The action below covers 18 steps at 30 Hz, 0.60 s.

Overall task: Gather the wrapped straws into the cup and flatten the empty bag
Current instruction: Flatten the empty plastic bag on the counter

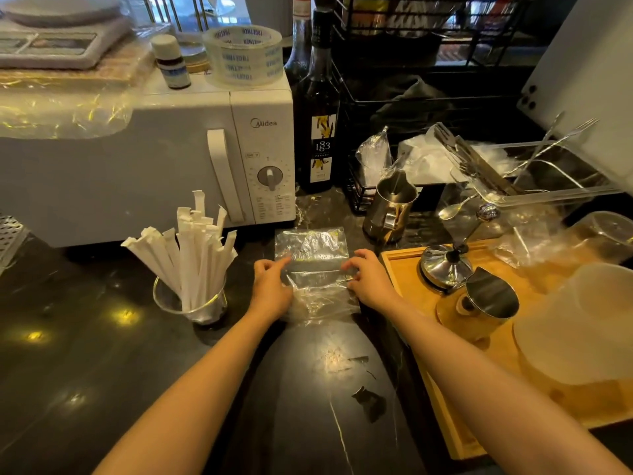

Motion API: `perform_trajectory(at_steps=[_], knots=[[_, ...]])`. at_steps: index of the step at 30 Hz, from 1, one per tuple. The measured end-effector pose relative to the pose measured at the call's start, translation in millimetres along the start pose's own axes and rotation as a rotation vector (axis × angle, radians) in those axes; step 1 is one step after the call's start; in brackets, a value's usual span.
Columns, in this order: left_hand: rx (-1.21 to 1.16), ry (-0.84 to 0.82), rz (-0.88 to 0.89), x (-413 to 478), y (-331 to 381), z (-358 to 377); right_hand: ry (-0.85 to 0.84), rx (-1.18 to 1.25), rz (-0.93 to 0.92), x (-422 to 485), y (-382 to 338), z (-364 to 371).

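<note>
Half the job looks done from my head view: the wrapped straws (pixel 191 255) stand bunched in the clear cup (pixel 190 301) on the dark counter (pixel 85 354), in front of the microwave (pixel 147 159), and I see none loose. What remains, I judge, is the bag. The empty bag (pixel 313 265) lies crinkled on the counter between my hands, beside the wooden tray (pixel 411 269). My left hand (pixel 270 286) rests on its left edge, fingers curled and close together, thumb and forefinger seeming to nip the plastic. My right hand (pixel 368 275) sits on the right edge, fingers bent and slightly parted, tips pressing or pinching the film; which, I cannot tell. Wrinkles show, so it is not yet flat.
</note>
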State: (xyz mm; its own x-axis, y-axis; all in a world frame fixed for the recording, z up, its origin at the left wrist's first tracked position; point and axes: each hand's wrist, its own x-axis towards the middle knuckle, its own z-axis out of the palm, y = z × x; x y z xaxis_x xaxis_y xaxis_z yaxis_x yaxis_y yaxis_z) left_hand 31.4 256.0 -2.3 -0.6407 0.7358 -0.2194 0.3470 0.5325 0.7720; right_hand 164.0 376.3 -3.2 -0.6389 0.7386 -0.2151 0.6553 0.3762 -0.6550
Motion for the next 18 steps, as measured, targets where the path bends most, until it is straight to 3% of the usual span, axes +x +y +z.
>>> perform_trajectory(at_steps=[5, 9, 15, 18], knots=[[0.481, 0.007, 0.085, -15, -4, 5, 0.042, -0.158, -0.042, -2, -2, -1], [0.545, 0.005, 0.180, -10, 4, 2, 0.106, -0.181, -0.112, -5, -24, -2], [0.702, -0.163, 0.163, 4, -2, 21, -0.140, -0.379, -0.176, -6, -30, 21], [0.726, -0.168, 0.136, 1, -9, 32, -0.227, -0.507, -0.149, -7, -14, 29]])
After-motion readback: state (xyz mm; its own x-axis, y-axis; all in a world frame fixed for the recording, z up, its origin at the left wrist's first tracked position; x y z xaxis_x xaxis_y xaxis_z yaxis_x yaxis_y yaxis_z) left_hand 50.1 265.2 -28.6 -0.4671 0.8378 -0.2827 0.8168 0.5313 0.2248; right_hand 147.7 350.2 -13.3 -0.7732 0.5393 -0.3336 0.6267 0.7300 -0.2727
